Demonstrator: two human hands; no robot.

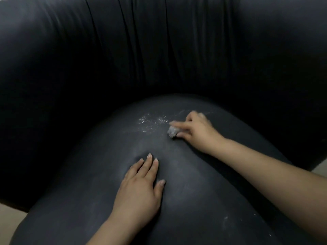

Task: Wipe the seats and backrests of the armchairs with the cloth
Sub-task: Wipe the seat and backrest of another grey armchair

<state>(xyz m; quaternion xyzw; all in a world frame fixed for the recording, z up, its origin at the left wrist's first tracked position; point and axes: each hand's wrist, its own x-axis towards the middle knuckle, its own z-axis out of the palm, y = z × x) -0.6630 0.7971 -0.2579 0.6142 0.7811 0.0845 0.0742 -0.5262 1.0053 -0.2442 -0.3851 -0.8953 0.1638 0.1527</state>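
One crumpled cloth (172,131), dusty leather seat (203,191)

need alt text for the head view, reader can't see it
The right hand presses a small crumpled cloth onto a black armchair seat beside white specks. The left hand rests flat nearer the camera.

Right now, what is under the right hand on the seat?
Under the right hand a small pale crumpled cloth shows at the fingertips, pressed on the dark seat. White specks lie beside it, to the left. The rest of the cloth is covered by the hand.
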